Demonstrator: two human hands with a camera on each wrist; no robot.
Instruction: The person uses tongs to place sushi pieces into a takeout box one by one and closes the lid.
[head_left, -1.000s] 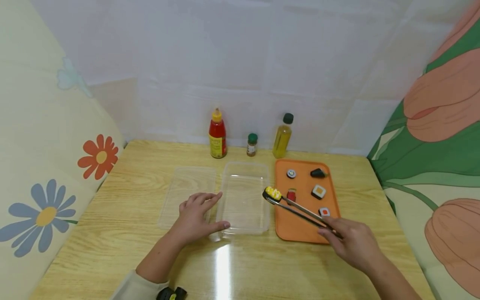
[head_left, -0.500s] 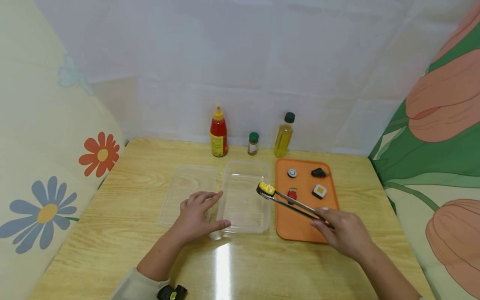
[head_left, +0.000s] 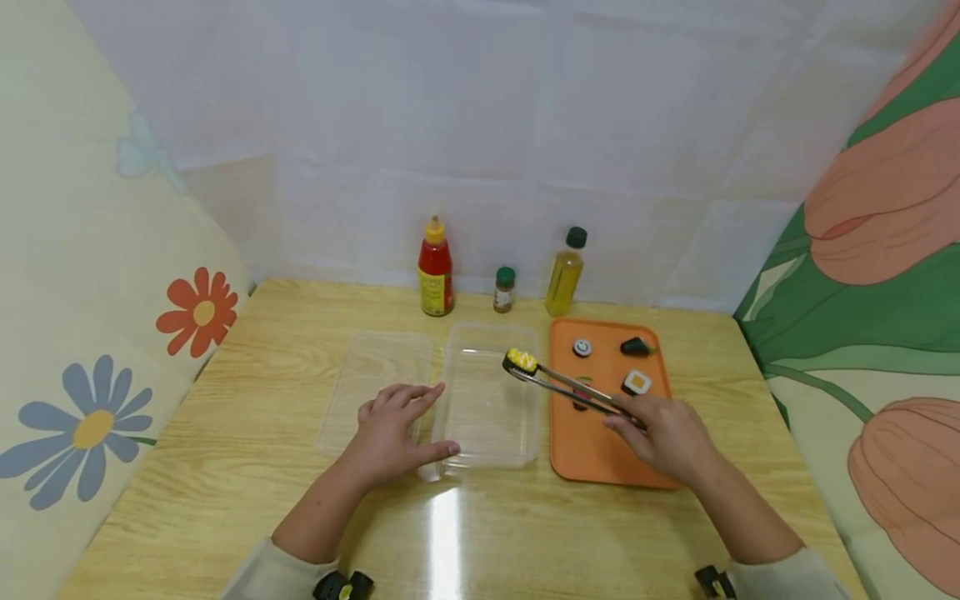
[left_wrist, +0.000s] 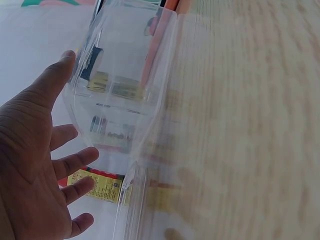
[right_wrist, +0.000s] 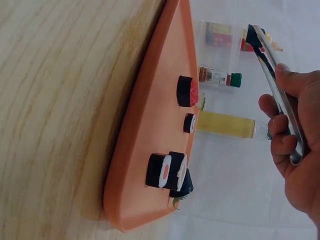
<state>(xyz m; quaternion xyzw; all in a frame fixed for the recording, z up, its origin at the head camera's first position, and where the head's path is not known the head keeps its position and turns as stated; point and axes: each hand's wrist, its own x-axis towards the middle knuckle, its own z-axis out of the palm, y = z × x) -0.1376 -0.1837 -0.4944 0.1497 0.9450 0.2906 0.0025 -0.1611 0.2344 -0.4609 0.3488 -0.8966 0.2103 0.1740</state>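
Note:
My right hand (head_left: 671, 429) grips metal tongs (head_left: 577, 392). Pinched at their tips is a sushi piece (head_left: 521, 361) with a yellow topping and a black wrap, over the clear plastic container (head_left: 487, 417) in the head view. Fingers spread, my left hand (head_left: 390, 437) is at the container's left side; the left wrist view shows the thumb (left_wrist: 62, 67) and fingers around its near end. On the orange tray (head_left: 600, 454) are several sushi pieces, among them a square roll (head_left: 637, 382) and a red-topped piece (right_wrist: 187, 91). In the head view my right hand hides part of the tray.
A flat clear lid (head_left: 382, 358) lies left of the container. Along the back wall stand a red sauce bottle (head_left: 436, 271), a small green-capped jar (head_left: 504, 289) and a yellow oil bottle (head_left: 565, 275). A black cone-shaped piece (head_left: 636, 346) is at the tray's back right.
My right hand has moved left and slightly away from me, carrying the tongs and yellow-topped sushi from the container's right rim to over its inside. My left hand stays in place.

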